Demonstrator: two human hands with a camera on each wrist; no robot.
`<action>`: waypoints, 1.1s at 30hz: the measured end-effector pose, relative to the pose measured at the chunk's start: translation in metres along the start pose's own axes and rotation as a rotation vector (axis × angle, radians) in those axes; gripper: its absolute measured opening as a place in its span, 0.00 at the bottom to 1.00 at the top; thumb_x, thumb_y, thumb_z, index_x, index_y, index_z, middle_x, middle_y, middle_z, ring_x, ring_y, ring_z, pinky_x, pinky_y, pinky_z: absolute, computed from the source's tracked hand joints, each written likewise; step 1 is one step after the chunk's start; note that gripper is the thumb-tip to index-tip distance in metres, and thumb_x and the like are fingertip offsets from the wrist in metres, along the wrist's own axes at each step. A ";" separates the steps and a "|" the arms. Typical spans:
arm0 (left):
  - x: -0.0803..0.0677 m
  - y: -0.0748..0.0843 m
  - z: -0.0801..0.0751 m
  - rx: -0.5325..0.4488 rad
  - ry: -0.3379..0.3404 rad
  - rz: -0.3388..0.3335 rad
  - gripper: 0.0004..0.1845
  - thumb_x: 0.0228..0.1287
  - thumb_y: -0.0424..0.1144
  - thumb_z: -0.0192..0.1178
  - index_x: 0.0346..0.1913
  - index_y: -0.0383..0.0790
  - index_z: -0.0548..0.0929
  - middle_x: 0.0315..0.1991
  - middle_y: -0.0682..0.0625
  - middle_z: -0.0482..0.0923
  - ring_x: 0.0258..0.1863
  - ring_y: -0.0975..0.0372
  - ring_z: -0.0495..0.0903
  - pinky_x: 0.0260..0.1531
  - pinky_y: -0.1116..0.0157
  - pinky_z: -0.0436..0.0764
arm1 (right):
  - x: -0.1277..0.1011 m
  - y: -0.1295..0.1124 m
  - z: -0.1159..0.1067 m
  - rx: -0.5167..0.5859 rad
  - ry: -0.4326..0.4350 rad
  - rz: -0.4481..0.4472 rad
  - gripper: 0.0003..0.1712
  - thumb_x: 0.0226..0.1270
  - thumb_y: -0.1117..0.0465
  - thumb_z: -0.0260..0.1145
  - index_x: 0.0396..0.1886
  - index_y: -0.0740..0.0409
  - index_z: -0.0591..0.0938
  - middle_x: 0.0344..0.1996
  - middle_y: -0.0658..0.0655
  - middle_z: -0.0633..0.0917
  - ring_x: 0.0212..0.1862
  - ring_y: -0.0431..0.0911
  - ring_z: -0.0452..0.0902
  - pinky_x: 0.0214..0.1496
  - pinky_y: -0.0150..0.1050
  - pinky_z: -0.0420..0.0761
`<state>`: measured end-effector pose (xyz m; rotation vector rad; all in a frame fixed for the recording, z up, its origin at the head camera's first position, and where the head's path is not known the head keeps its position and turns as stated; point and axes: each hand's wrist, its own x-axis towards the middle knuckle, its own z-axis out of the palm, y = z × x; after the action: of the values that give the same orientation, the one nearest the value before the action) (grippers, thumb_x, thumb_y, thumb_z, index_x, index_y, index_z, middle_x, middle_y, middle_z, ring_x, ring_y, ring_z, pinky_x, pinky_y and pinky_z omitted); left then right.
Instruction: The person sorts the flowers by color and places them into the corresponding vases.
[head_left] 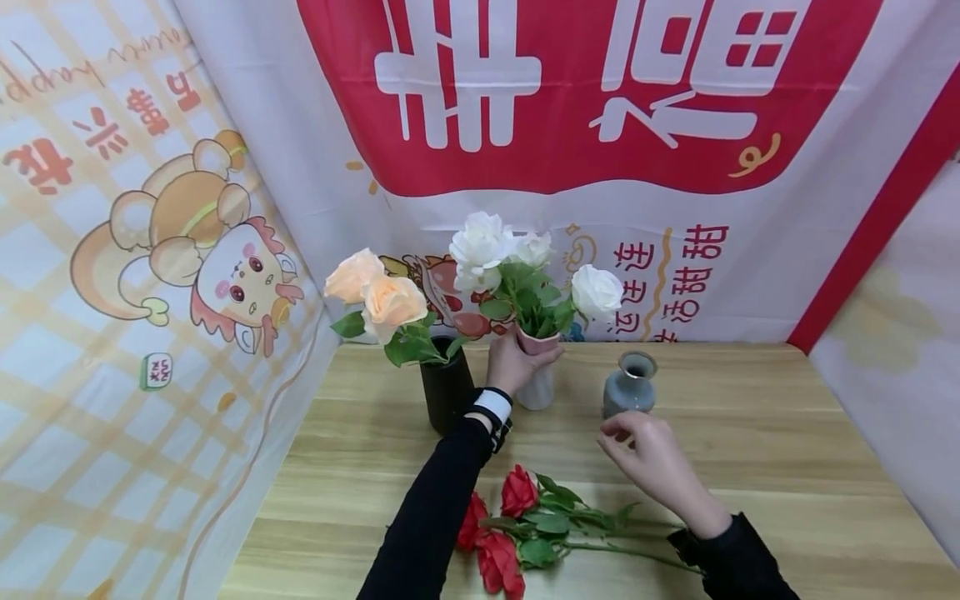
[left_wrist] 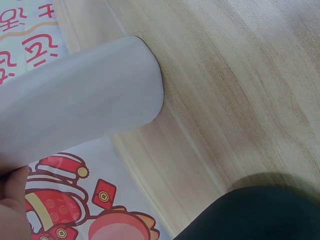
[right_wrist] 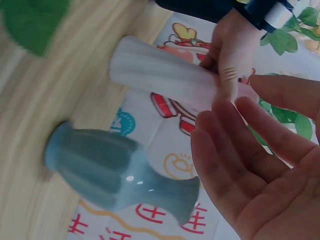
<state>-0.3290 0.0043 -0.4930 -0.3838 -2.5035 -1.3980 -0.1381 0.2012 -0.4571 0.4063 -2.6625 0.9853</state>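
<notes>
My left hand (head_left: 516, 362) grips a tall pink-and-white vase (head_left: 536, 390) near its rim, and several white roses (head_left: 482, 242) with green leaves stand in it. The left wrist view shows the pale lower body of this vase (left_wrist: 100, 92) with its base at the table. My right hand (head_left: 654, 457) holds nothing; its fingers (right_wrist: 265, 130) are loosely bent in the right wrist view. Just beyond that hand is a small blue-grey vase (head_left: 630, 392), upright and without flowers. Red roses (head_left: 519, 490) with long green stems lie on the table between my forearms.
A black vase (head_left: 446, 387) with peach roses (head_left: 393, 302) stands left of my left wrist. The wooden table (head_left: 757, 417) ends at a printed cloth backdrop (head_left: 750, 292). Another printed cloth (head_left: 112, 400) hangs along the left side.
</notes>
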 end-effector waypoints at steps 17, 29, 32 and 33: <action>0.000 0.010 -0.006 -0.087 -0.100 -0.018 0.43 0.49 0.54 0.76 0.66 0.41 0.70 0.57 0.46 0.78 0.53 0.60 0.79 0.50 0.63 0.78 | -0.048 0.019 0.016 -0.185 -0.103 -0.178 0.05 0.54 0.65 0.75 0.29 0.53 0.86 0.29 0.46 0.82 0.31 0.41 0.79 0.28 0.35 0.78; -0.036 0.037 -0.007 -0.062 -0.073 -0.048 0.45 0.67 0.43 0.64 0.74 0.29 0.48 0.66 0.30 0.62 0.64 0.46 0.67 0.62 0.55 0.68 | -0.049 0.031 0.027 -0.235 -0.116 -0.282 0.05 0.58 0.66 0.73 0.28 0.53 0.85 0.26 0.44 0.78 0.29 0.38 0.77 0.27 0.36 0.78; -0.056 0.053 -0.002 -0.065 -0.052 -0.051 0.49 0.67 0.39 0.62 0.74 0.23 0.38 0.70 0.24 0.49 0.70 0.41 0.55 0.66 0.52 0.61 | -0.046 0.034 0.026 -0.262 -0.163 -0.313 0.07 0.57 0.70 0.73 0.26 0.55 0.84 0.25 0.45 0.76 0.27 0.39 0.76 0.25 0.35 0.76; -0.063 0.058 0.000 -0.062 -0.056 -0.058 0.50 0.66 0.39 0.61 0.74 0.22 0.36 0.72 0.23 0.44 0.71 0.40 0.50 0.67 0.52 0.57 | -0.045 0.035 0.025 -0.279 -0.179 -0.323 0.08 0.56 0.70 0.72 0.26 0.55 0.83 0.25 0.45 0.76 0.27 0.39 0.76 0.24 0.34 0.76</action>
<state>-0.2500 0.0268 -0.4685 -0.3699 -2.5403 -1.5100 -0.1130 0.2175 -0.5118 0.8597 -2.7152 0.4942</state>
